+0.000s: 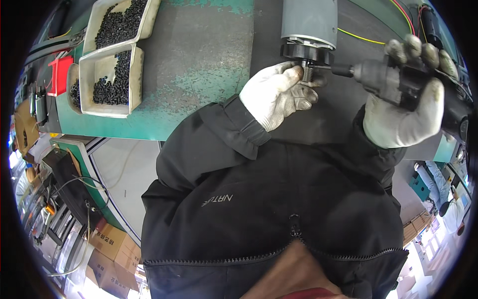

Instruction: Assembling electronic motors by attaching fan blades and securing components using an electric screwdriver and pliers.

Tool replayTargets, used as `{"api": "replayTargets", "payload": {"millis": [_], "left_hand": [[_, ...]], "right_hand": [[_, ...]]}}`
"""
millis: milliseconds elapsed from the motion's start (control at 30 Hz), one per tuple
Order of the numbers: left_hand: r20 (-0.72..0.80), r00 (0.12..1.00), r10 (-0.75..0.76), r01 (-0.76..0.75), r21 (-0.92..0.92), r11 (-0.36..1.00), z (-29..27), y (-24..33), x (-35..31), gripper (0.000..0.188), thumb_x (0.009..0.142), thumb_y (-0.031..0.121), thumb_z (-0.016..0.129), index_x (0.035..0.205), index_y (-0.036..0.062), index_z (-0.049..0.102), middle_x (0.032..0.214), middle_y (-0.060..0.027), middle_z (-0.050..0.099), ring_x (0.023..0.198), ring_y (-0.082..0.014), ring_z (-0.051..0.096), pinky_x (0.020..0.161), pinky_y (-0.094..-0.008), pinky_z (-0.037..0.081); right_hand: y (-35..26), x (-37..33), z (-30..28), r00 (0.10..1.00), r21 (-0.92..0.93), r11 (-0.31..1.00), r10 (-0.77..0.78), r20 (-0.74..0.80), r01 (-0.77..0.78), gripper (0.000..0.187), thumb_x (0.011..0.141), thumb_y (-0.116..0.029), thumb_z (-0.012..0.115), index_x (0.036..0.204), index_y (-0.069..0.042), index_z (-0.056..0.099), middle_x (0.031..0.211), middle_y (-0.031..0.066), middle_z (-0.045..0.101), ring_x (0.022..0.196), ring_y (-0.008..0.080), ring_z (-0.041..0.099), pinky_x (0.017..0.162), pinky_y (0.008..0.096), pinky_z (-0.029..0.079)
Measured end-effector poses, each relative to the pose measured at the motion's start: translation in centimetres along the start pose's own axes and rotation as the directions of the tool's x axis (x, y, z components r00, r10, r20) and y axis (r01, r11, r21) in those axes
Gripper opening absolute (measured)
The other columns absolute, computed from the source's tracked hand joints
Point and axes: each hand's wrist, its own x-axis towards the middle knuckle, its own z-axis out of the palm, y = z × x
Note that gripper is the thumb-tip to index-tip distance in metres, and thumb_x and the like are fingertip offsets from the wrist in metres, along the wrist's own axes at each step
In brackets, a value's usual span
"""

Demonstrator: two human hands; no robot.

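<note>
A grey cylindrical motor (309, 19) lies at the top of the bench, its black collar (295, 52) toward me. From the collar a short ribbed metal shaft (307, 74) sticks out. In a white glove with darkened fingertips, my left hand (279, 94) is closed with thumb and fingers at this shaft; part of the grip is hidden. My right hand (411, 112), gloved too, wraps round a black power screwdriver (378, 77). The tool lies sideways, its bit (342, 70) pointing left at the shaft by my left fingertips. Whether the tip touches cannot be made out.
Two whitish bins (83, 94) of small black parts stand at the left of the worn green-and-grey bench (199, 55). Beyond them is a red box (60, 75). A yellow-green wire (361, 37) runs right of the motor. Cardboard boxes (112, 254) sit at lower left.
</note>
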Motion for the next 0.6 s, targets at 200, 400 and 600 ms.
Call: {"api": "replayTargets", "payload": {"millis": [200,400,600], "left_hand": [[-0.062,0.997,0.042,-0.032,0.146,0.989,0.5,0.1,-0.5,0.039,0.096,0.029,0.051,0.122,-0.0012,0.048,0.107,-0.0118,0.061,0.076,-0.0109,0.055,0.063,-0.0227,0.045],[-0.094,0.994,0.058,-0.030,0.272,0.962,0.5,0.1,-0.5,0.034,0.098,0.029,0.047,0.115,-0.0009,0.050,0.103,-0.0109,0.061,0.066,-0.0092,0.050,0.055,-0.0211,0.040],[-0.090,0.994,0.061,-0.035,0.267,0.963,0.8,0.1,-0.6,0.031,0.099,0.028,0.045,0.111,-0.0008,0.051,0.101,-0.0111,0.061,0.065,-0.0097,0.049,0.054,-0.0218,0.039]], "right_hand": [[-0.1,-0.8,0.3,0.986,-0.235,0.972,0.037,0.164,0.002,0.038,0.083,-0.009,0.065,0.118,-0.018,0.053,0.108,0.0043,0.060,0.094,0.0213,0.049,0.074,0.0341,0.043],[1.0,-0.5,0.1,0.964,-0.129,0.991,0.055,0.261,-0.021,0.035,0.086,-0.010,0.061,0.119,-0.018,0.054,0.107,0.0037,0.061,0.092,0.0212,0.053,0.078,0.0374,0.044],[2.2,-0.4,0.2,0.951,-0.273,0.950,-0.066,0.301,0.152,0.032,0.088,-0.008,0.059,0.119,-0.014,0.055,0.096,0.0061,0.064,0.084,0.0243,0.058,0.082,0.0522,0.050]]}}
